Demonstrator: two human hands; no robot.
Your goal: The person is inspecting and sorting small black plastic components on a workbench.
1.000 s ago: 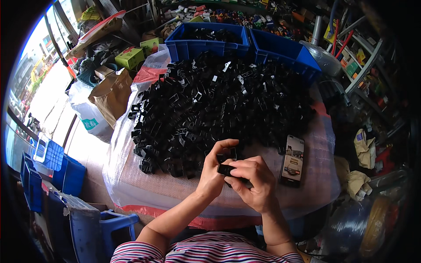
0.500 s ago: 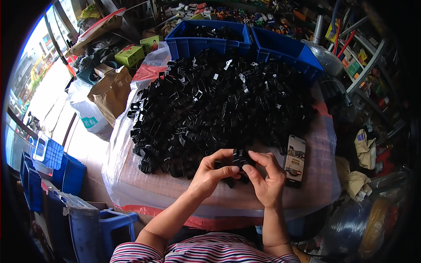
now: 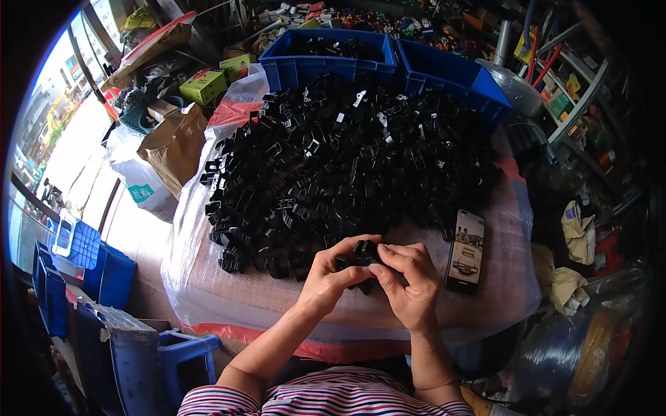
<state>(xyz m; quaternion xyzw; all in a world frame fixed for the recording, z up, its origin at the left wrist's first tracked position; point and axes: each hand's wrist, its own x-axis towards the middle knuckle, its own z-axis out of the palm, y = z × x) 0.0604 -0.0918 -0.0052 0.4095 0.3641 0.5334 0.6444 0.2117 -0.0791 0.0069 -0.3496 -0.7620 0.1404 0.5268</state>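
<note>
Between my two hands, just in front of the heap, is a small black plastic part (image 3: 365, 251). My left hand (image 3: 331, 276) grips it from the left, thumb below and forefinger above. From the right, my right hand (image 3: 411, 281) pinches its other side with thumb and fingertips. The fingers hide much of the part, so its exact shape is unclear. A large heap of similar black plastic parts (image 3: 333, 166) covers most of the table beyond my hands. To the right of my right hand lies a phone (image 3: 466, 251) with a lit screen.
At the table's far side stand a blue bin (image 3: 329, 73) holding black parts and a second blue bin (image 3: 451, 87). The table has a pale woven plastic cover (image 3: 277, 305). A brown paper bag (image 3: 173, 149) stands on the left, a blue stool (image 3: 187, 353) at lower left.
My right hand has moved left and closed in on the black part. The part has shifted slightly left and turned between my fingers.
</note>
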